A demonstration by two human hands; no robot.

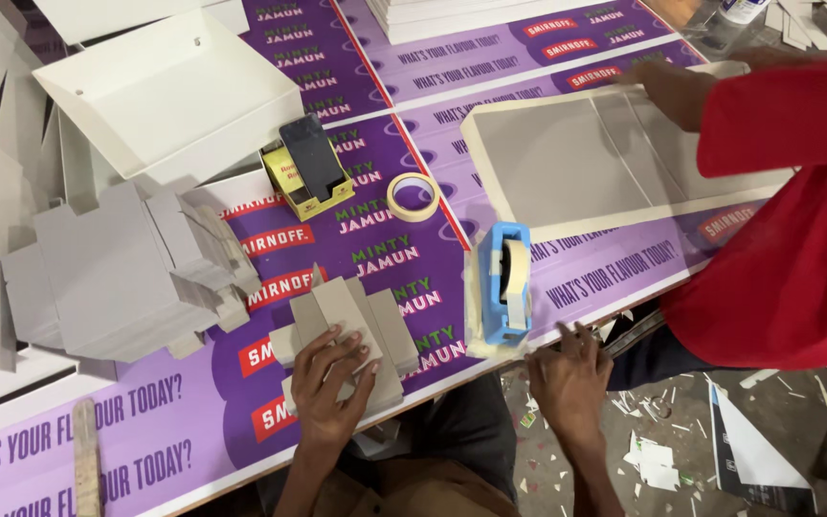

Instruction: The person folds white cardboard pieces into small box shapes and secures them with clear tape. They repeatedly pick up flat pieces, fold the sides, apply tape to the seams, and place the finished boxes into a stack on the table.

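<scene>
two hands of ours work at the near edge of the purple printed table [356,57]. our left hand [329,383] lies palm down on a small stack of grey cardboard pieces [351,325], the fingers spread and pressing on the top piece rather than closed round it. the stack sits close to the table's near edge, just left of the middle; its strips lie side by side, and their long axis runs from the near left up toward the far right, tilted a little against the table's edge. our right hand [567,378] rests open at the table's edge, fingertips touching the edge and holding nothing, just near the blue tape dispenser [504,282], which stands with its long axis pointing away from us. a loose roll of masking tape [413,196] lies flat farther up the table, well apart from both hands, and beside it a dark phone leans on a small yellow box [306,177]. to the left lies a heap of larger grey cardboard blanks [117,273], near the stack but not touching it. at the right another person in a red sleeve [787,124] lays a hand on a broad, shallow white tray [567,158].
</scene>
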